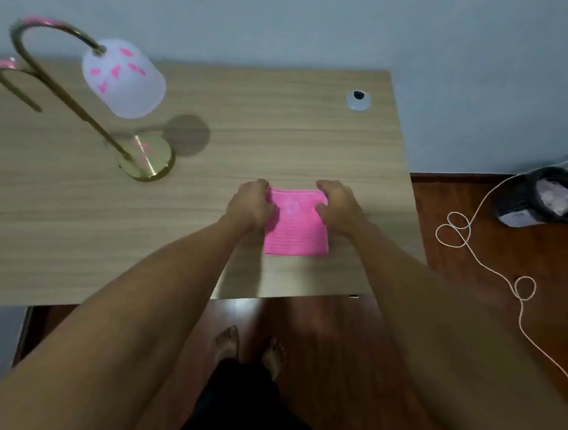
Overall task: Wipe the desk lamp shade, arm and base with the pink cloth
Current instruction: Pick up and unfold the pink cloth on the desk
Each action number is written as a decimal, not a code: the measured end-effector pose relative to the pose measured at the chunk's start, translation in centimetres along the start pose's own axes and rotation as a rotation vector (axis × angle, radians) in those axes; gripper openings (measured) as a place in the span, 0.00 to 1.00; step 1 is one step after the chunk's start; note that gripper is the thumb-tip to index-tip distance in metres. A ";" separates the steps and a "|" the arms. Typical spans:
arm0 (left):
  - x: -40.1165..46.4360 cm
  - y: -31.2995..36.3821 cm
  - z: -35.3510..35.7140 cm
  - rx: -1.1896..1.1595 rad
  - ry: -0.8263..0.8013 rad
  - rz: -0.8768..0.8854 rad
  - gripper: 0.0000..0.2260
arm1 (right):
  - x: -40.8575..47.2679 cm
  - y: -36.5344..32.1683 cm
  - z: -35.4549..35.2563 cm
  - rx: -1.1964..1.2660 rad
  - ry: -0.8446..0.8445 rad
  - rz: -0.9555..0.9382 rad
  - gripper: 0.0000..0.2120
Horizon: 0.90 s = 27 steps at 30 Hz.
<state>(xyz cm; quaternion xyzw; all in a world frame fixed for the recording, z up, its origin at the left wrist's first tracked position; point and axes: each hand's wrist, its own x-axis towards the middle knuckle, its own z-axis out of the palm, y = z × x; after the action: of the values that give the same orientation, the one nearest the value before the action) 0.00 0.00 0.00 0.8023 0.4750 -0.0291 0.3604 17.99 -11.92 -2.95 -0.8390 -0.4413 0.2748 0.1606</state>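
A folded pink cloth [296, 230] lies flat on the wooden desk [280, 141], near its front right. My left hand [251, 206] grips the cloth's far left corner and my right hand [338, 206] grips its far right corner. The desk lamp stands at the desk's left: a white shade with pink marks [124, 78], a curved brass arm [61, 78] and a round brass base [148, 156]. The lamp is well apart from both hands.
A round cable grommet [358, 100] sits at the desk's far right. On the wooden floor to the right stand a black lined bin [543, 197] and a looping white cord [492, 270]. My bare feet [248, 349] stand below the desk's front edge.
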 end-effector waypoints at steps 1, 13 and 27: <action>0.4 -0.2 0.4 -0.055 0.015 -0.040 0.12 | 0.4 0.1 0.1 0.003 0.005 -0.022 0.28; 0.3 0.7 -0.8 -0.632 -0.131 -0.242 0.09 | -0.1 -2.3 -1.8 0.231 -0.086 0.144 0.10; -4.2 6.3 -13.9 -0.565 -0.116 0.011 0.04 | -3.1 -12.8 -11.5 0.322 -0.332 -0.052 0.09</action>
<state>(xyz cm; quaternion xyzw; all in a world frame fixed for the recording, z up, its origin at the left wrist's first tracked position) -1.46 3.48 15.41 0.6697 0.4388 0.0604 0.5961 15.20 -7.66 13.77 -0.7344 -0.4334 0.4716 0.2248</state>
